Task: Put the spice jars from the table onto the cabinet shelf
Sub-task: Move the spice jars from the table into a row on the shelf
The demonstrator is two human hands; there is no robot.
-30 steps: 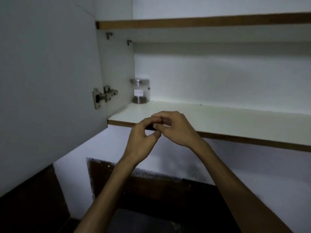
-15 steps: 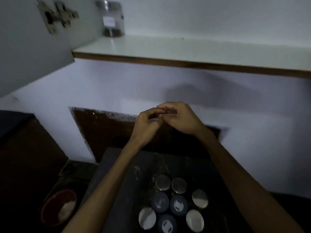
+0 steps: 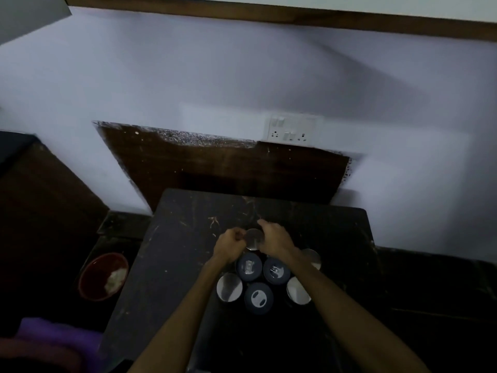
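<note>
Nearest me, six jars (image 3: 258,298) stood in a tight cluster on the dark worktop (image 3: 172,254), three with dark lids, three with silver. At the far edge of the cluster, both hands flanked a seventh, silver-lidded jar (image 3: 253,239). The left hand (image 3: 228,244) was curled almost to a fist just beside it; the right hand (image 3: 274,241) was cupped over its right side. I could not tell whether either set of fingers actually gripped the glass. I judged the sound method to be a firm hold on the body below the lid, lifting straight up clear of its neighbours. The right wrist partly hid another silver lid. Beyond, only the shelf edge (image 3: 269,16) showed; its top was out of frame. Dim light blurred every label.
</note>
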